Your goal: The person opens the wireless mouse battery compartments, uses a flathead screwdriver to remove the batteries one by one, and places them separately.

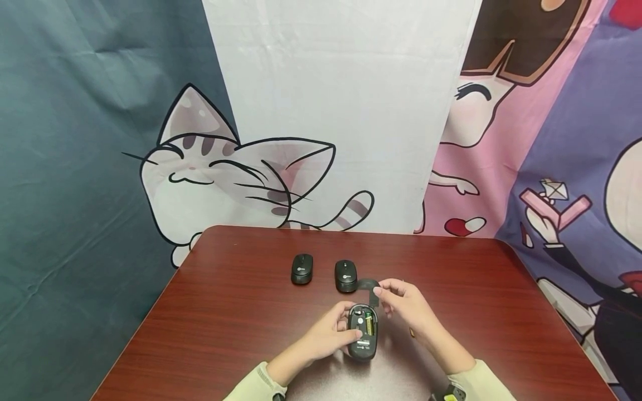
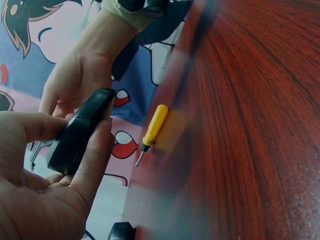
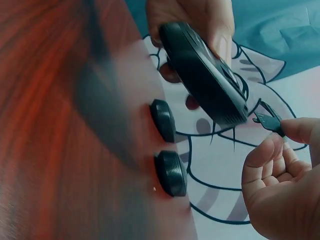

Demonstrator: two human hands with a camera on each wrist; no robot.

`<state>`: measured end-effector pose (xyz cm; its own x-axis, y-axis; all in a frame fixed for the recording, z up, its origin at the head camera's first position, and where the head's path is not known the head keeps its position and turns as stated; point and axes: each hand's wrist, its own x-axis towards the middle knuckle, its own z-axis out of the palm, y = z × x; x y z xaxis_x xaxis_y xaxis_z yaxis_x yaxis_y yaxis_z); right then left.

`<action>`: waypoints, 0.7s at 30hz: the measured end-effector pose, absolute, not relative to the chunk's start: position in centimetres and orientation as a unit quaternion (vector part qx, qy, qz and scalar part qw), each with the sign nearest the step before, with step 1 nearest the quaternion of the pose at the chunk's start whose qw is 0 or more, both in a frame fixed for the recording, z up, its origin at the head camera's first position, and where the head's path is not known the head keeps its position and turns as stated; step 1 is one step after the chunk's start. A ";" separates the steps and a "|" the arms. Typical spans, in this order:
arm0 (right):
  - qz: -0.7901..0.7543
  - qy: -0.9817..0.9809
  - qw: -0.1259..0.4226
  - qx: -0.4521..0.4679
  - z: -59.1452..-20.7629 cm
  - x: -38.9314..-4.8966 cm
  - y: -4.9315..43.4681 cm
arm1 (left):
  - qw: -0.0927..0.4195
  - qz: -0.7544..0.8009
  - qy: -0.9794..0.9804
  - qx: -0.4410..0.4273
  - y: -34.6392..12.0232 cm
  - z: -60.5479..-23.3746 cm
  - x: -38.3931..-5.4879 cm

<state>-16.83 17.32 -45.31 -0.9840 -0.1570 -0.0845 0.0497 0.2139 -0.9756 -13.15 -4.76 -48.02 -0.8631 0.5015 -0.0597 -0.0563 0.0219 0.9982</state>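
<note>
My left hand [image 1: 328, 334] grips a black computer mouse [image 1: 362, 348], its underside turned up and its battery bay uncovered. A green and gold battery [image 1: 369, 324] shows in the bay. Between thumb and fingers, my right hand [image 1: 408, 303] pinches a thin black cover [image 1: 368, 284] just beyond the mouse's far end. The right wrist view shows the cover [image 3: 270, 122] apart from the mouse [image 3: 200, 75]. Both are held above the table.
Two more black mice, one on the left [image 1: 302, 269] and one on the right [image 1: 346, 275], stand on the reddish-brown table [image 1: 241, 312]. A small yellow-handled screwdriver [image 2: 156, 125] lies on the tabletop. Behind the table hangs a printed cartoon cloth [image 1: 326, 83].
</note>
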 end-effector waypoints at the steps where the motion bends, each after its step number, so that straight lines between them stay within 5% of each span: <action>1: -0.622 0.778 0.082 -0.032 -45.3 -17.1 17.4 | 0.206 0.682 0.683 0.162 -4.8 -48.0 -13.1; 21: -0.603 0.791 0.101 -0.028 -46.9 -21.8 19.0 | 0.211 0.687 0.677 0.157 -5.0 -48.3 -13.0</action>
